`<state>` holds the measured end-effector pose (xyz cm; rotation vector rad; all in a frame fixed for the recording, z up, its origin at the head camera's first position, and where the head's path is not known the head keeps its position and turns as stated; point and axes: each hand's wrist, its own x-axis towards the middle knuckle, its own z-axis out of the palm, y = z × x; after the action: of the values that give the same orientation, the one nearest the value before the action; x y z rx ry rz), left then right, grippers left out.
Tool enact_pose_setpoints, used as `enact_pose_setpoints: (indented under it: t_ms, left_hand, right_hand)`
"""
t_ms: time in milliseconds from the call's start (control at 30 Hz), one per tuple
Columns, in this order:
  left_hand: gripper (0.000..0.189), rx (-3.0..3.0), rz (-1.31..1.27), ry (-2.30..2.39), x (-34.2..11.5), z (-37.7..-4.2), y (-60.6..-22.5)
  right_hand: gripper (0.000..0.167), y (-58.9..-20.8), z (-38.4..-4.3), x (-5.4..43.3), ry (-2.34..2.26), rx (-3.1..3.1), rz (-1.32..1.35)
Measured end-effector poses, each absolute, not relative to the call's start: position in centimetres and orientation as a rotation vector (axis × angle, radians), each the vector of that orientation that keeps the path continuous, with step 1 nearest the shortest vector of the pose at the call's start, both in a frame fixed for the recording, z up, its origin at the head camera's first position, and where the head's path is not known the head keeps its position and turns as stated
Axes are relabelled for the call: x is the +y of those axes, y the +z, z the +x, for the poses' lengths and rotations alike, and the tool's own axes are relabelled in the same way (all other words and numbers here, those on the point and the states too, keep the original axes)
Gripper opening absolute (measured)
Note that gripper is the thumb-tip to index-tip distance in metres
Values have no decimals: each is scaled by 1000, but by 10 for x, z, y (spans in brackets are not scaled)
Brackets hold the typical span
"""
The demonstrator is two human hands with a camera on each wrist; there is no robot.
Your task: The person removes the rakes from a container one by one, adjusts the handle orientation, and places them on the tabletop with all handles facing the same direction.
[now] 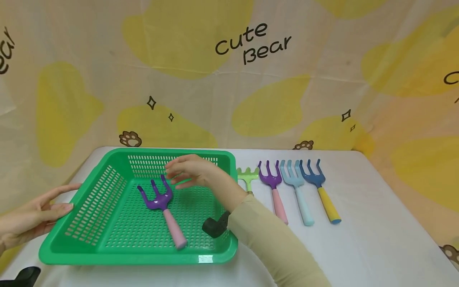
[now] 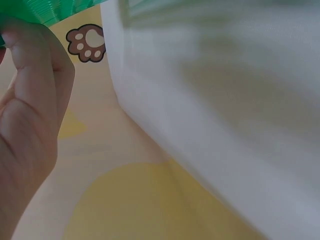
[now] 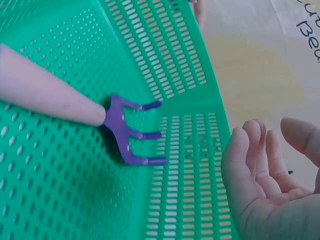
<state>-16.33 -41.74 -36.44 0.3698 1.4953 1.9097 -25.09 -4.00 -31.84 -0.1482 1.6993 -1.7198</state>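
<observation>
A green plastic basket (image 1: 118, 258) with slotted walls stands at the left of the white table. My left hand (image 1: 37, 215) grips its left rim, thumb on the edge; the left wrist view shows the fingers (image 2: 37, 65) curled up against the green plastic. Inside the basket lies a purple hand fork (image 1: 161, 201) with a pink handle, prongs pointing away. Over the basket, near the prongs, my right hand (image 1: 191, 171) hovers with relaxed, slightly bent fingers. Nothing is between its fingers and thumb in the right wrist view.
Right of the basket, a row of hand forks lies on the table (image 1: 362, 239): a green rake (image 1: 248, 175) partly hidden by the forearm, a purple-and-pink one (image 1: 274, 187), a light blue one (image 1: 298, 191) and a blue-and-yellow one (image 1: 320, 187). A printed cloth (image 1: 201, 91) hangs behind.
</observation>
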Motion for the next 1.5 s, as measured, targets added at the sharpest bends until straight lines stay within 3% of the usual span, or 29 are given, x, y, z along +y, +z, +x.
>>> enact_pose_setpoints:
  t_ms: [933, 1500]
  left_hand:
    - [59, 1459, 386, 1918, -418, -163, -366]
    - [58, 1462, 383, 1924, -417, -163, -367]
  right_hand:
    - [4, -348, -234, -81, -1521, 1799, -49]
    - [4, -358, -225, -83, -1359, 1975, -98]
